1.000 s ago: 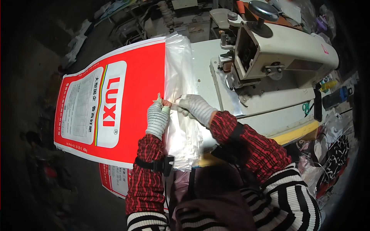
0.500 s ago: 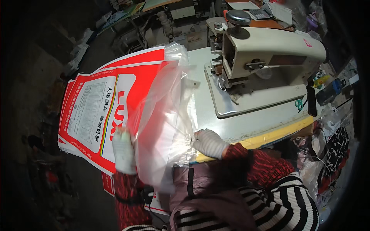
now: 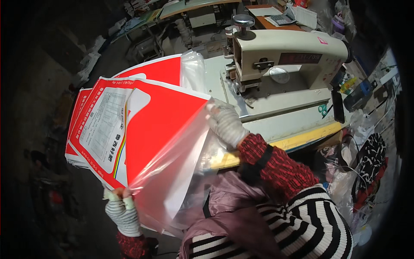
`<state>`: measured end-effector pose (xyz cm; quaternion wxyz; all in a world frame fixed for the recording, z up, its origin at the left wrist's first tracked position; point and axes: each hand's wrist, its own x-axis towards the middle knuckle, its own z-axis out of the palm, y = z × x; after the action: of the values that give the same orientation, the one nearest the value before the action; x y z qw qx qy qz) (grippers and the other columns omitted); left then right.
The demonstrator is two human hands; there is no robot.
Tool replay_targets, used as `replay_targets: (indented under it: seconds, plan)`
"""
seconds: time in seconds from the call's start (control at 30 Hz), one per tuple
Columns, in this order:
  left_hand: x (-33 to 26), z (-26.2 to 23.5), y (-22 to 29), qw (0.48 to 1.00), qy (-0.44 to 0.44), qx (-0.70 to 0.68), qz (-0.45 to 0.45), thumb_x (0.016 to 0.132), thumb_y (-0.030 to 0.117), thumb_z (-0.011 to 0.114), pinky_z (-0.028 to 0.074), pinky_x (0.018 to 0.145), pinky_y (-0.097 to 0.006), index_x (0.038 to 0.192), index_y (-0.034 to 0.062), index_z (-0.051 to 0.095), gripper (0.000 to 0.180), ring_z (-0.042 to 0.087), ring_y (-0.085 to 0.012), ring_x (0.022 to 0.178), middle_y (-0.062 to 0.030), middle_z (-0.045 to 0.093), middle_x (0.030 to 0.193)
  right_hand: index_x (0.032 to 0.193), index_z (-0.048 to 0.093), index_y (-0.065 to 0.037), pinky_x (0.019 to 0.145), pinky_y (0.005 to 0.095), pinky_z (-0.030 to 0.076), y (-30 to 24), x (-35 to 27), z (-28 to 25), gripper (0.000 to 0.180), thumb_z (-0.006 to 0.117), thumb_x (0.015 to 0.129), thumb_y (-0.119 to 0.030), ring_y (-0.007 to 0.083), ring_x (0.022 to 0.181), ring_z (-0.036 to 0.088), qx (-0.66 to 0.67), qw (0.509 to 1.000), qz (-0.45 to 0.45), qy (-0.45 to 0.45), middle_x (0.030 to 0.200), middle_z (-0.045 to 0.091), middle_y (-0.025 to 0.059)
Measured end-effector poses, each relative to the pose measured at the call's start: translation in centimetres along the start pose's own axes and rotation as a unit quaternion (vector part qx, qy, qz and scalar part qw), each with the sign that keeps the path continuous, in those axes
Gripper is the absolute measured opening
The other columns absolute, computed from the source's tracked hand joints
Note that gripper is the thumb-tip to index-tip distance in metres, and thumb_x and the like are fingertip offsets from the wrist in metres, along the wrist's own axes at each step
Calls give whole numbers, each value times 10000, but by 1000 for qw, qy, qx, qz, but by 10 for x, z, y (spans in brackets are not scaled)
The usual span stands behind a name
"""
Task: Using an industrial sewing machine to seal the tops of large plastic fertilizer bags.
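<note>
A red and white printed woven sack with a clear plastic liner at its mouth lies slanted over a stack of similar sacks. My left hand, in a pale glove with bare fingertips, pinches the sack's near edge. At the opposite corner, beside the sewing machine table, my right hand grips the sack's corner and the liner with closed fingers. Between both hands the mouth edge is stretched into a fold, and the liner hangs toward my lap.
A cream industrial sewing machine stands on the pale table to the right, whose front edge is yellow. Teal scissors and a dark phone lie on its right part. Cluttered workbenches stand behind.
My left hand has moved from the sack's printed face down to its near edge. My right hand has moved up to the far corner, and the red mouth area is now spread out.
</note>
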<state>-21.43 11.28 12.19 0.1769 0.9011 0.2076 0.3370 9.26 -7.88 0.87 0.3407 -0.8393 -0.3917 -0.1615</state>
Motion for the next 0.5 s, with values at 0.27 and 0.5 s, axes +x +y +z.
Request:
replay_targets:
  seconds: [0.27,0.5]
  plan:
    - [17,-8,-1,997,77,22,21,924,136,546,422,555,-267,846,-1,570,159,512,-119,562,-50,561,664,1011,597,-89,876,381,408,-5,-1,-58,318,737,733,-151,283,945,518,15,974,73,215,951,565,115]
    - [17,-18,5,987,105,-82,-90,956,171,514,346,508,-211,917,9,566,174,442,-62,544,15,511,652,862,630,-105,597,364,497,-29,-9,-1,78,567,815,-116,283,672,602,9,994,-105,-40,729,601,100]
